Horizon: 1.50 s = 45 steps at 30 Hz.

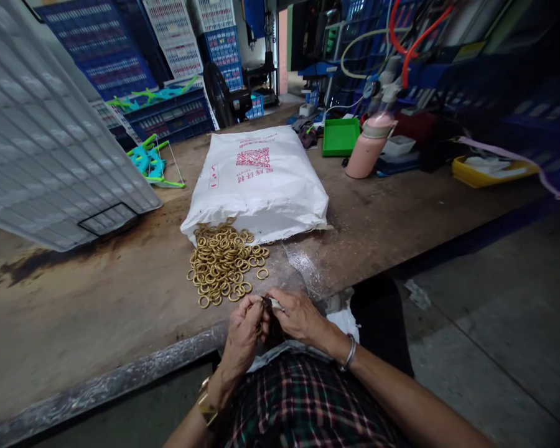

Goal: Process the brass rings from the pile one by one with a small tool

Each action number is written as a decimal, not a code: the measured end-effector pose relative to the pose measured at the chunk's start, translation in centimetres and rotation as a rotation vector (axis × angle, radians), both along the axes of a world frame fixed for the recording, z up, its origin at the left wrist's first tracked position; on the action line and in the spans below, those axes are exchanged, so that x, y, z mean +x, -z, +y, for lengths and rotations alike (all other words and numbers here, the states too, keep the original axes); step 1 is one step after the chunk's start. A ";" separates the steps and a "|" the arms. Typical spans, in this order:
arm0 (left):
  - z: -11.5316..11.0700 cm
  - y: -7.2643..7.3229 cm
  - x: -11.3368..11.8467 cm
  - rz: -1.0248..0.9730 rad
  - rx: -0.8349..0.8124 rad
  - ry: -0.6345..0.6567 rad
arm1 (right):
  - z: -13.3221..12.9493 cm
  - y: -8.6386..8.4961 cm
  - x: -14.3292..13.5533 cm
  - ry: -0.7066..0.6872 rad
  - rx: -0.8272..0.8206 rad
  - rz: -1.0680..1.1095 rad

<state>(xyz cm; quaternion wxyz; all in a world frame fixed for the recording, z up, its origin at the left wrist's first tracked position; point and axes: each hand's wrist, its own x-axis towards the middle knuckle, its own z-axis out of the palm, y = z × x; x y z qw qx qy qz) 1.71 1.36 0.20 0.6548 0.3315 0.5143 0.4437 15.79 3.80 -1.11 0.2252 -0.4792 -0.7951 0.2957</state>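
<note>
My left hand (243, 330) is closed at the table's front edge, with the gold colour of brass rings (260, 328) showing under its curled fingers. My right hand (303, 317) meets it from the right, fingers pinched together. Something small and dark, with a pale bit beside it, lies between the fingertips; its kind is hidden. Just beyond my hands a heap of brass rings (221, 264) spills from the mouth of a white woven sack (256, 186), which lies flat with red print on top. One loose ring (262, 274) sits at the heap's right side.
A pale ribbed crate (60, 137) leans in at the left. Turquoise and green plastic pieces (155, 163) lie behind it. Farther back on the brown table (368, 218) are a green tray (340, 137), a pink bottle (368, 149) and a yellow tray (490, 171). A black fan (224, 96) stands behind.
</note>
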 end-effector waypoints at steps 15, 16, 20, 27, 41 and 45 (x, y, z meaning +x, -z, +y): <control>-0.2 -0.3 0.5 0.059 -0.048 -0.039 | -0.2 -0.4 -0.1 0.013 0.026 -0.211; -0.2 -0.2 0.5 0.069 -0.043 -0.040 | -0.2 -0.3 -0.1 0.008 0.029 -0.209; -0.1 -0.1 0.5 0.125 -0.030 -0.038 | -0.1 -0.3 0.0 -0.015 0.023 -0.208; -0.6 -1.1 0.4 0.255 0.058 -0.010 | -0.2 -1.3 0.1 -0.035 -0.041 -0.292; -1.8 1.7 0.3 -0.427 -0.777 0.105 | 4.2 -1.0 0.2 0.210 0.039 -0.342; -1.7 3.7 0.4 -0.479 -0.925 -0.120 | 5.0 -0.6 -1.6 0.208 0.073 -0.337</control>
